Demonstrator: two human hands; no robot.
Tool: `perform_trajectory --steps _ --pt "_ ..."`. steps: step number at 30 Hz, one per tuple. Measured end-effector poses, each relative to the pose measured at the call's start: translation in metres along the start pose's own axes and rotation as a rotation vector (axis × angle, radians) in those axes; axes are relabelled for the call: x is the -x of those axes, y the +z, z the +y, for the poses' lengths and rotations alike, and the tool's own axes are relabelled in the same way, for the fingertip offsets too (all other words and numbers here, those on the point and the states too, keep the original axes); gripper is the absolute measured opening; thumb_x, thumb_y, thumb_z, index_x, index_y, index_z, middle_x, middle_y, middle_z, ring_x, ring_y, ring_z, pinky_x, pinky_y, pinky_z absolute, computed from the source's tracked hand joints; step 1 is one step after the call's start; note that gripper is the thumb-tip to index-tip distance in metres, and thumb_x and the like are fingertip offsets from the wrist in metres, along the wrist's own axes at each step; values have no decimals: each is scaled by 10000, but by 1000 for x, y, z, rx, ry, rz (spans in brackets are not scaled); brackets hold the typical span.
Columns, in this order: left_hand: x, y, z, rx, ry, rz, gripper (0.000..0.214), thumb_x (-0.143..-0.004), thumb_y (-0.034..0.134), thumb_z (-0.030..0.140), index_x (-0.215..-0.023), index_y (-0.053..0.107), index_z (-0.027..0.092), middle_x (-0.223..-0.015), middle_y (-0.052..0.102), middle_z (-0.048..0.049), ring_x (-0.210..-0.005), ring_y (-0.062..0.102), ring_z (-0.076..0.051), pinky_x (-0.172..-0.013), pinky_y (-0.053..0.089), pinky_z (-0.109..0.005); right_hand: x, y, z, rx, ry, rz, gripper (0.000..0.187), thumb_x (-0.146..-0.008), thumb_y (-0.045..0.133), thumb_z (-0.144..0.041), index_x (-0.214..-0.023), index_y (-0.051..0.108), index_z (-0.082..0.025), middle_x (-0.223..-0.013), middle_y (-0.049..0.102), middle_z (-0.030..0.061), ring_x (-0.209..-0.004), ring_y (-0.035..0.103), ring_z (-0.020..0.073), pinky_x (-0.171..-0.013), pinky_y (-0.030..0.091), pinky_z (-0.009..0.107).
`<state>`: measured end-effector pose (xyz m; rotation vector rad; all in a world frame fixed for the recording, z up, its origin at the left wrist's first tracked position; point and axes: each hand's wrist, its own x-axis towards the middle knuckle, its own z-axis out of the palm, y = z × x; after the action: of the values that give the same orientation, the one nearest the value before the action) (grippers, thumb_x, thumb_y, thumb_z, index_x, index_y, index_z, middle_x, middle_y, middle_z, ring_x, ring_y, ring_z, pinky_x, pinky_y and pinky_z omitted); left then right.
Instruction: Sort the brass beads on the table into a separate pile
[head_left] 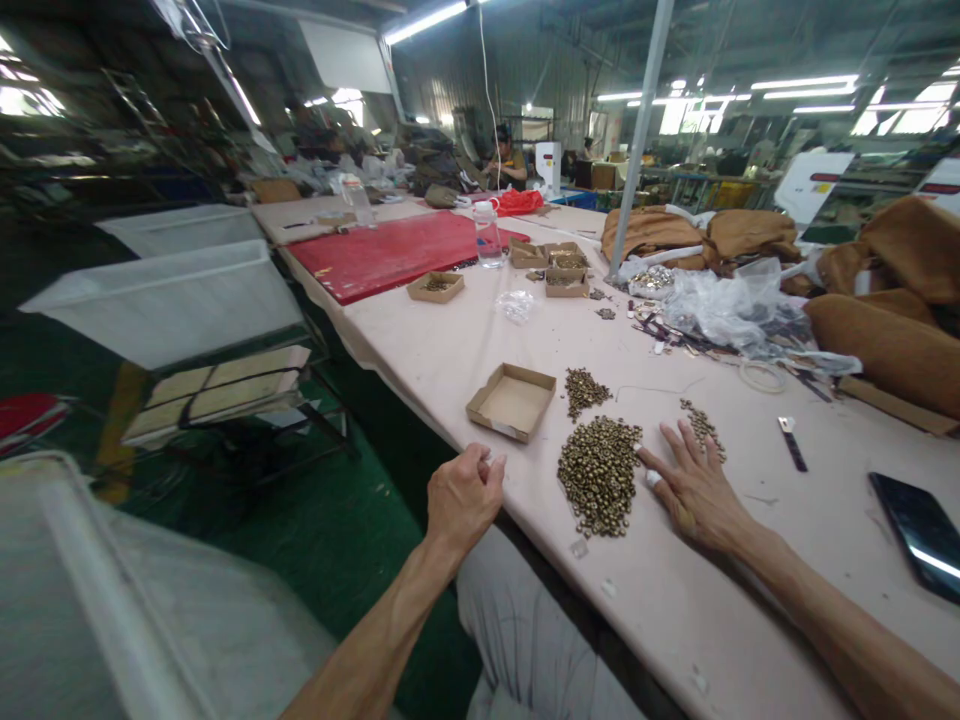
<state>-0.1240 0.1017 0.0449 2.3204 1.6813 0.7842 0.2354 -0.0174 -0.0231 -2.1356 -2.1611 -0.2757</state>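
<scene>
My right hand (pixel 694 485) lies flat on the pale table (pixel 750 600), fingers spread, its fingertips touching the right side of a large heap of small brass eyelets (pixel 598 475). A smaller heap (pixel 583 390) lies behind it and a thin strip of eyelets (pixel 703 425) runs beside my fingers. My left hand (pixel 465 495) is curled into a fist at the table's near edge, just in front of an empty shallow cardboard tray (pixel 511 401); what it holds, if anything, is hidden.
A black phone (pixel 921 535) and a small dark tool (pixel 791 443) lie at the right. Clear plastic bags (pixel 731 305), brown fabric (pixel 885 300), more small boxes (pixel 559 265), a bottle (pixel 488 234) and a red mat (pixel 390 255) sit farther along. A person (pixel 507 160) sits at the far end.
</scene>
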Motion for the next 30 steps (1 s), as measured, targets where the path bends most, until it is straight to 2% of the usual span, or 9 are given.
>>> perform_trajectory --steps 6,13,20,30 --pt "0 1 0 -16 16 2 246 -928 547 423 -951 646 199 -736 704 -31 -684 675 -178 -659 444 -254 -16 5 0 10 39 -14 547 -998 372 -434 -1541 378 -370 -1690 91 43 -1531 -32 396 -1159 101 681" --pt "-1 1 -1 -6 17 9 238 -920 555 408 -958 651 194 -706 692 -25 -674 669 -181 -667 452 -257 -22 4 -3 39 72 -19 563 -994 372 -445 -1552 353 -373 -1688 110 55 -1531 -22 396 -1166 54 674" --pt "0 4 -4 -6 30 3 245 -924 551 420 -952 648 197 -710 689 -23 -669 661 -176 -650 432 -252 -33 8 1 46 115 -21 551 -1004 346 -450 -1547 367 -359 -1672 162 94 -1533 -14 389 -1160 82 677" --pt "-1 5 -4 -31 34 -6 244 -926 556 422 -946 642 195 -716 688 -18 -672 660 -169 -656 429 -248 -28 8 -5 73 115 15 571 -996 371 -443 -1557 350 -344 -1669 177 103 -1530 4 399 -1155 77 688"
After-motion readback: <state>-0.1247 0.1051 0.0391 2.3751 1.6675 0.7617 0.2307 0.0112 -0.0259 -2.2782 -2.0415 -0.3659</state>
